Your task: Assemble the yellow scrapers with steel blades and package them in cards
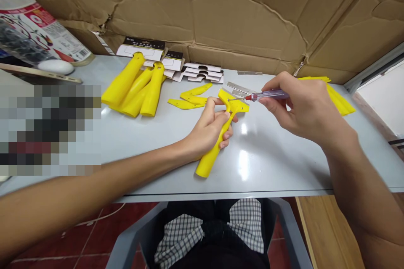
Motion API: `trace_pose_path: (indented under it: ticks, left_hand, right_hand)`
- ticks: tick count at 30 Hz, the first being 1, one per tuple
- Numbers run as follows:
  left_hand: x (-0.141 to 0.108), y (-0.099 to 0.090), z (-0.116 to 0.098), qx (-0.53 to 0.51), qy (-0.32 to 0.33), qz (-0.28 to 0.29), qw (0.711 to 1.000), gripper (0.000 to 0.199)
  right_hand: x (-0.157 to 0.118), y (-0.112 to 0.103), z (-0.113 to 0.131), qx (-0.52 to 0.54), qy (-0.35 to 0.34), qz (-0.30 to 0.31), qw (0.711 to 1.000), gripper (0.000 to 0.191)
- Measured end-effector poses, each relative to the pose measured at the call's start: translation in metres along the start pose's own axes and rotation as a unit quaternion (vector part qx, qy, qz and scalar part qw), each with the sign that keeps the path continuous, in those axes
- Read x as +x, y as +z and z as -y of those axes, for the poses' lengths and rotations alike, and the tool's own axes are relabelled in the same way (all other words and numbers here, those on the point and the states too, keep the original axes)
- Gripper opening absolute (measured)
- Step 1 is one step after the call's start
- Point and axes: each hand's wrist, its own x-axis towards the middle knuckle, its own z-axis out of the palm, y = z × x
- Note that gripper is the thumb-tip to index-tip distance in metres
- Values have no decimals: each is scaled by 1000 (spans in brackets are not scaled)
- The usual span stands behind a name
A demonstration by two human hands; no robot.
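My left hand [214,128] is wrapped around the neck of a yellow scraper [211,157], its wide head pointing away from me and its round handle towards me. In my right hand [298,103] is a screwdriver [271,94] with a clear purplish handle and a red collar. Its thin shaft reaches left to a screw on the scraper head, and the tip appears to touch it. A second screw shows on the head's right side. Just beyond the head lie thin metal blades [238,88]. Loose yellow head plates [194,97] lie left of it.
Several yellow handles [128,84] are piled at the left, near black-and-white header cards [202,72]. More yellow pieces [341,96] lie at the right. A large plastic bottle [47,29] and a white mouse [56,66] are far left. Cardboard [221,21] walls the table's back.
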Motion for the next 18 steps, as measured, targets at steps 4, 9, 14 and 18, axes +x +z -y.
trace_pose_path:
  ticks: [4, 9, 14, 18]
  left_hand:
    - [0, 1, -1, 3, 2, -1, 1000, 20]
    - [0, 1, -1, 5, 1, 1, 1000, 21]
    - [-1, 0, 0, 9, -1, 8, 1000, 20]
    - [-1, 0, 0, 3, 1, 0, 1000, 21]
  right_hand:
    - [1, 6, 3, -18, -5, -19, 1000, 15]
    - [-1, -1, 2, 21, -1, 11, 1000, 18]
    - [-2, -5, -5, -4, -1, 13, 1000, 8]
    - [-1, 1, -5, -25, 3, -6, 1000, 14]
